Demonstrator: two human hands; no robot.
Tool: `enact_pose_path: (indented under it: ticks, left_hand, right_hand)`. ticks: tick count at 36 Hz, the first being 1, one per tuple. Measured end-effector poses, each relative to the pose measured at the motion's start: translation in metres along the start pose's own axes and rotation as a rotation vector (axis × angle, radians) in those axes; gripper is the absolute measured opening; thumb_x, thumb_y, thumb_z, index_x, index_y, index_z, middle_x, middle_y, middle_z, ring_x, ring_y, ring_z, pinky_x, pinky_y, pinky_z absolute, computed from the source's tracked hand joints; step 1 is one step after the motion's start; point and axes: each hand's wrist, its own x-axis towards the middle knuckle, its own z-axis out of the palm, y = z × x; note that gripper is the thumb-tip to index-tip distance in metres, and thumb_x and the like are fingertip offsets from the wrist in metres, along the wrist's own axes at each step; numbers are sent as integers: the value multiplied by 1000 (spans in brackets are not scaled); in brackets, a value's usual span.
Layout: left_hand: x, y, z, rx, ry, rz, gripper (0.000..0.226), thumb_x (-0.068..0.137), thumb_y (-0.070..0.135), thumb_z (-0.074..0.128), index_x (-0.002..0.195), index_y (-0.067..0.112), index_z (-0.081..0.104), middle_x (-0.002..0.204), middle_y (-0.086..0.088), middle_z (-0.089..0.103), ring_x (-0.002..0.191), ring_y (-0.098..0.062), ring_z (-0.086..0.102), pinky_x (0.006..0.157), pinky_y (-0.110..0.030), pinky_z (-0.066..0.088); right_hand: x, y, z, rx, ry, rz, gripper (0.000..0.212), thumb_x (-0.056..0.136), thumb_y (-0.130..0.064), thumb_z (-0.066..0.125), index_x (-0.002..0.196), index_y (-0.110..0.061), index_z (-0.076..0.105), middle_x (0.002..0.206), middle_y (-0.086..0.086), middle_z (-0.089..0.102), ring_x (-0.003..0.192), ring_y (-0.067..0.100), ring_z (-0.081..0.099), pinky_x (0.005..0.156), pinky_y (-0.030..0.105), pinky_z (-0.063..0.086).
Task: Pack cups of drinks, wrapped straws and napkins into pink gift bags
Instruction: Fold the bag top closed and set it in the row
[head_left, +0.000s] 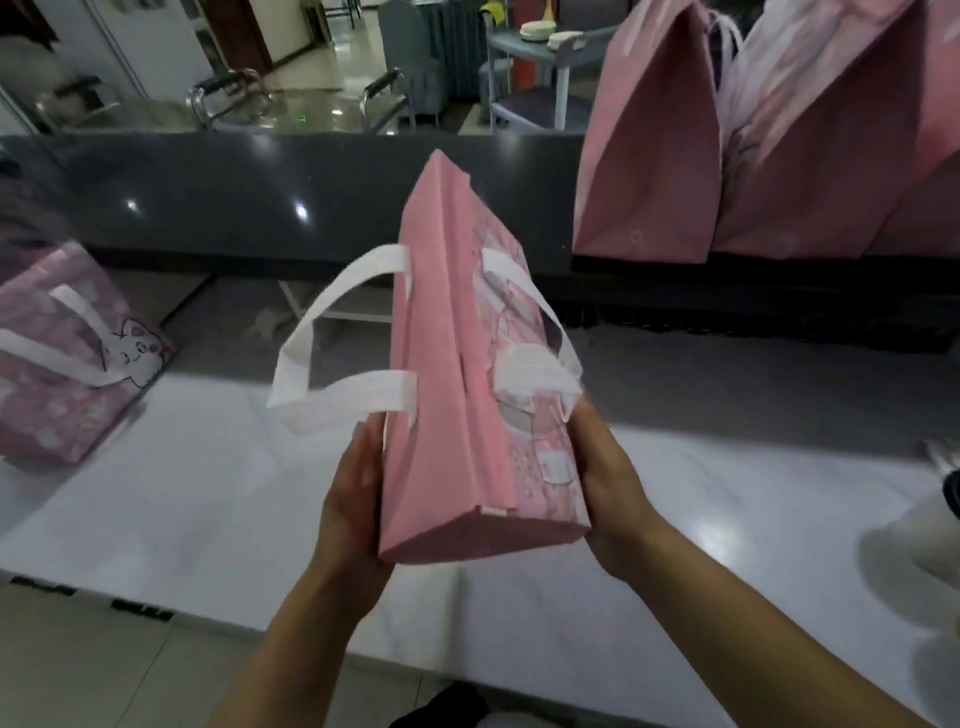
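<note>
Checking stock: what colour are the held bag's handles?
White handles on the pink bag, head view.

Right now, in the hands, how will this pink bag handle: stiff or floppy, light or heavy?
Probably light: the bag looks folded flat, held between left hand and right hand. Likely fairly stiff: its creases look sharp, no sag. Its white handles hang loose, so probably floppy.
</note>
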Motion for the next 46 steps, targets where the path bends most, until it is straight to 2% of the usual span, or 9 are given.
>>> enact_pose_path:
  ticks: [7,12,17,21,25,32,40,42,46]
  left_hand:
    - [88,85,-2,-14,-106,149,58,103,57,32,149,26,45,139,-3,62,119,-18,65,88,-40,56]
    - [146,110,15,-14,-268,207,66,100,62,36,154,25,37,153,-5,49,137,-24,51,114,-50,39]
    - [189,114,40,-41,-290,257,67,88,63,54,137,17,60,132,-13,65,120,-26,63,97,-42,52]
    - [217,109,46,-15,-274,278,78,81,63,64,143,16,52,139,-12,61,123,-25,60,103,-45,51]
    - [231,102,42,179,-328,334,98,70,60,76,154,29,34,152,5,45,132,-3,51,102,-27,50]
    - [256,101,53,288,-392,356,116,72,56,72,160,33,0,163,-2,26,144,-20,39,116,-49,38]
    - [295,107,79,352,-377,339,90,90,41,68,158,31,10,126,18,54,110,-1,61,95,-32,53]
    - [307,109,83,362,-367,338,84,94,34,68,157,30,13,119,22,56,96,7,65,78,-19,57]
    - [319,119,89,395,-357,307,84,92,34,70,156,26,15,122,9,59,93,0,66,61,-11,53]
  right_hand:
    - [69,-73,47,-78,3,-297,47,104,-46,33,143,-25,49,133,-1,64,122,16,61,90,27,54]
    - [96,-101,53,-315,78,-448,83,82,-62,64,152,-33,32,150,-10,43,129,7,50,105,34,43]
    - [126,-88,50,-444,229,-577,86,81,-20,75,150,-44,29,154,-4,40,136,13,47,110,43,44]
    - [149,-78,45,-664,457,-714,93,86,5,65,150,-49,24,155,-15,34,141,9,38,112,44,41]
    - [160,-75,45,-881,658,-754,96,84,6,65,154,-39,18,160,-2,25,147,19,28,114,50,37]
    - [159,-73,62,-1235,819,-734,101,82,-13,71,158,-24,6,164,3,11,150,19,14,116,35,23]
    - [174,-83,55,-1469,839,-377,99,90,-42,61,157,-18,-7,166,-4,-12,152,21,-7,121,46,12]
    - [179,-88,50,-1487,838,-296,98,90,-45,59,157,-20,-8,165,-7,-13,152,22,-9,119,49,12]
    - [181,-95,44,-1518,810,-186,94,89,-46,57,158,-23,-4,166,-7,-10,152,24,-8,118,53,12]
